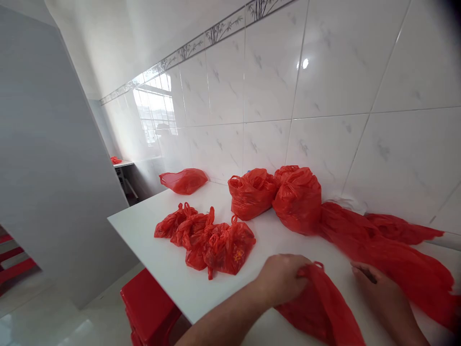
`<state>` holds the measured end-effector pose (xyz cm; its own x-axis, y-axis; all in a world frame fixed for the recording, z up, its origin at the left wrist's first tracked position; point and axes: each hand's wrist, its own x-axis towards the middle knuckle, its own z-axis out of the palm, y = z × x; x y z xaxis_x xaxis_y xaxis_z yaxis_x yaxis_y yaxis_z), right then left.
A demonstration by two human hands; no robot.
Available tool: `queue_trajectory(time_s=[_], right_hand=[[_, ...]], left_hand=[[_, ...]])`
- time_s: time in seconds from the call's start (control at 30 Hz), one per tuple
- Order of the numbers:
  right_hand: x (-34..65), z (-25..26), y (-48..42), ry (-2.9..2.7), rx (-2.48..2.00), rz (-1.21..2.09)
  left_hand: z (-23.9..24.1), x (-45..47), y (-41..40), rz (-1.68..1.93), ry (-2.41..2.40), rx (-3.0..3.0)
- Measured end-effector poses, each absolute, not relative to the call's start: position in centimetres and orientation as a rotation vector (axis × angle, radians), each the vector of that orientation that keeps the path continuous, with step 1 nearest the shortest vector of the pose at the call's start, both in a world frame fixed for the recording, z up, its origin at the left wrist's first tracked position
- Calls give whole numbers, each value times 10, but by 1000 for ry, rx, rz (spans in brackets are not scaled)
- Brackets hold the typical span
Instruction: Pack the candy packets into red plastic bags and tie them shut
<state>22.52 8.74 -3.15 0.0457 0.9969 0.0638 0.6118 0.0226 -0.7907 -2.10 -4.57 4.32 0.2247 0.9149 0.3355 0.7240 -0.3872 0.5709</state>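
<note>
My left hand [285, 278] is closed on the top edge of a red plastic bag [324, 307], near its small handle loop. The bag hangs limp and looks flat, its lower part running out of the frame. My right hand [378, 288] is to the right of that bag, apart from it, fingers curled in and slightly blurred, with nothing visible in them. Beyond my left hand, several small knotted red bags [230, 245] with contents lie clustered on the white table [144, 216]. Loose flat red bags [389, 250] spread behind my right hand.
Two fuller red bags [297, 199] stand against the tiled wall [324, 86]. Another red bag [185, 181] lies at the table's far end. Red stacked stools [151, 302] stand by the left edge. A grey partition [54, 144] rises farther left.
</note>
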Motion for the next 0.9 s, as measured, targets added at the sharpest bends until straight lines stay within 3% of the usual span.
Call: queue_trajectory(time_s=[0.43, 0.53, 0.7, 0.9], right_hand=[[221, -29, 85, -1625, -1695, 738], [221, -30, 87, -1608, -1687, 748], [221, -31, 86, -1601, -1641, 758], [219, -27, 80, -1624, -1652, 720]], left_hand=[[148, -241, -65, 1406, 2922, 1516], [137, -280, -67, 1250, 3107, 1247], [85, -295, -76, 905, 2978, 1268], [66, -248, -81, 1064, 3071, 1541]])
